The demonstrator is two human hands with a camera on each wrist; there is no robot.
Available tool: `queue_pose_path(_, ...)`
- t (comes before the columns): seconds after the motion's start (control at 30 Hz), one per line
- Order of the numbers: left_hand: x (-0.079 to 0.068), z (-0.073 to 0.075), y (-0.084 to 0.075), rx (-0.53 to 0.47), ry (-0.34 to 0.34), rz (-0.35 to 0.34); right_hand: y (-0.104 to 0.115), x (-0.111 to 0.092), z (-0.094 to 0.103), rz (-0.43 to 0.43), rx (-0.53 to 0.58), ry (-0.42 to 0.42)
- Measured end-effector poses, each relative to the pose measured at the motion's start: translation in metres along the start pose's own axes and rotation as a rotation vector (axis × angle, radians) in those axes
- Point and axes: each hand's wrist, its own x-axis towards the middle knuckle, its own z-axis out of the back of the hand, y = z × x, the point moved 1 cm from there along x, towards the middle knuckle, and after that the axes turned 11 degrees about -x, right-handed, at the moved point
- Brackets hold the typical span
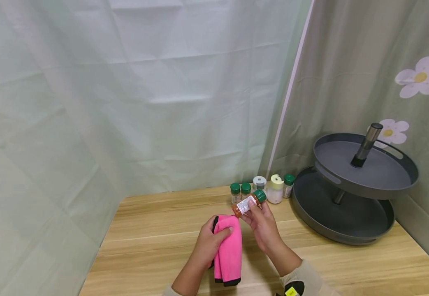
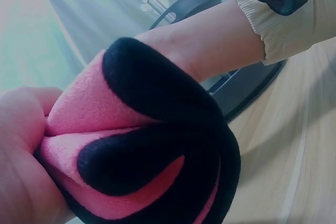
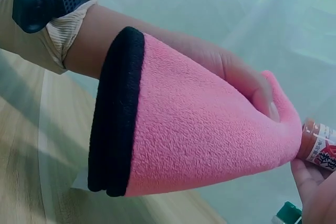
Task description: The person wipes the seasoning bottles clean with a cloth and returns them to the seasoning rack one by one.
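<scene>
A folded pink cloth with black edging (image 1: 230, 250) hangs from my left hand (image 1: 208, 242), whose thumb presses on its front. My right hand (image 1: 262, 226) holds a small spice jar (image 1: 244, 205) with a green lid and a printed label, tilted so its base points down to the left. Reddish contents show through the jar. The jar's base is right at the top of the cloth. In the right wrist view the jar (image 3: 320, 148) meets the cloth's gathered end. The left wrist view shows the cloth's folded black edges (image 2: 157, 98) close up; the jar is hidden there.
Behind my hands stand several jars: two with green lids (image 1: 235, 189) at left, a grey-topped one (image 1: 259, 182), a yellow-topped one (image 1: 275, 190) and another green-lidded jar (image 1: 288, 185). A dark two-tier round tray (image 1: 347, 234) occupies the table's right side. Curtains (image 1: 199, 102) hang behind the wooden table (image 1: 144, 238).
</scene>
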Motion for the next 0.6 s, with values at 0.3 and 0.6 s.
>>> queue_pose_path(0.3, -0.0004, 0.0043, -0.0054, -0.053, -0.078, -0.042, -0.0056, 0.0009, 0.0006, -0.012, -0.060, 0.019)
queue_pose_path(0.6, 0.0019, 0.0066, -0.0062, -0.056, -0.107, -0.041, 0.0011, -0.0040, -0.0029, -0.002, -0.040, 0.036)
